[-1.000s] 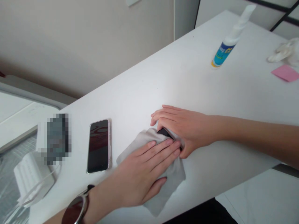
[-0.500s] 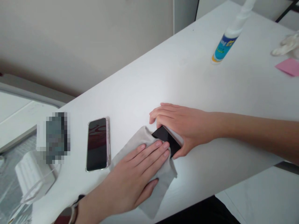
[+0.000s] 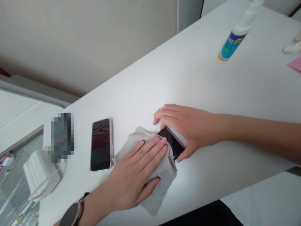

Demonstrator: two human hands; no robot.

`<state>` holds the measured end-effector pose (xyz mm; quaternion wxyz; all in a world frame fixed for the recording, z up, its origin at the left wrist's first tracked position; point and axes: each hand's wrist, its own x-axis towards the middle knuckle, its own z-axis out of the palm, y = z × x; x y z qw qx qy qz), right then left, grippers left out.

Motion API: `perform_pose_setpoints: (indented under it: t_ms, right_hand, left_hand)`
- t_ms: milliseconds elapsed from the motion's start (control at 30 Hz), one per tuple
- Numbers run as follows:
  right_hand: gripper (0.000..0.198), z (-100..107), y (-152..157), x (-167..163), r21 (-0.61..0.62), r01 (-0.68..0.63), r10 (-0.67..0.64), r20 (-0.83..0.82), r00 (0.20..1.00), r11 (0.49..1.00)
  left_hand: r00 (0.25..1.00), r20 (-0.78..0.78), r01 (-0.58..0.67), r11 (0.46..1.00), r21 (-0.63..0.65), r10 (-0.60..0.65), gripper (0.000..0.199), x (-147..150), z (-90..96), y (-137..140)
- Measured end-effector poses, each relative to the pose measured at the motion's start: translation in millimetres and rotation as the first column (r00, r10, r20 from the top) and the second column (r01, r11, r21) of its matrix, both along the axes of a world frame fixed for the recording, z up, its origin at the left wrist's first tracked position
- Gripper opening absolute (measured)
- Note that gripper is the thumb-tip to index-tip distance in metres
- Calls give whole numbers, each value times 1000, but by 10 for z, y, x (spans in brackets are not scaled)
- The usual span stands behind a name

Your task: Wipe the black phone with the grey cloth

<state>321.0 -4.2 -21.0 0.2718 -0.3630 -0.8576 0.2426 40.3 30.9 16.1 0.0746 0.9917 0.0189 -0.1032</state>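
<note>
The left hand (image 3: 138, 171) presses a grey cloth (image 3: 162, 171) flat onto a dark phone (image 3: 172, 145), which the right hand (image 3: 188, 127) grips by its edges on the white bench (image 3: 145, 84). Most of the phone is hidden, but it seems close to the bench's near edge, so a hard wipe could push it off, or trapped grit could scratch the glass.

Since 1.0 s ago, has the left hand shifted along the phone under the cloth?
Yes. The left hand and cloth slid back toward the pink-cased phone, uncovering more black phone.

Under the left hand (image 3: 134, 175) lies a plain pale-grey soft cloth (image 3: 162, 169); beside the grip, a glossy black flat phone (image 3: 172, 146). The white smooth worktop (image 3: 145, 84) carries a blue-and-yellow-labelled white spray bottle (image 3: 231, 42).
</note>
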Motion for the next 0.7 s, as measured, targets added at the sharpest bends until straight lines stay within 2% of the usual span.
perform_pose_setpoints:
  t_ms: [100,200,267,433,500,633,700]
  right_hand:
    - [67,1,-3,-4,-8,10,-10,-11,1000,1000]
    - [66,-3,-16,-3,4,17,-17,-5,1000,1000]
    - [65,-11,-21,-1,4,21,-21,-4,1000,1000]
    - [73,-26,-18,1,-12,10,-10,-22,1000,1000]
    - [75,-24,-17,0,-15,18,-18,-3,1000,1000]
    - [72,-25,-19,-4,-19,36,-36,2,999,999]
    - [77,-35,-18,-3,-14,23,-23,1,1000,1000]
  left_hand:
    - [999,32,29,999,-41,-28,76,288,-63,67]
    - [997,76,-20,998,-58,24,74,467,-92,105]
    - [997,66,-38,998,-55,41,74,412,-75,83]
    - [995,13,-101,995,-26,102,80,3,4,-19]
    - [993,12,-114,993,-21,115,81,-47,10,-23]
    - [997,31,-74,995,-63,76,83,172,-27,13]
    - [996,76,-30,994,-107,38,78,361,-52,23]
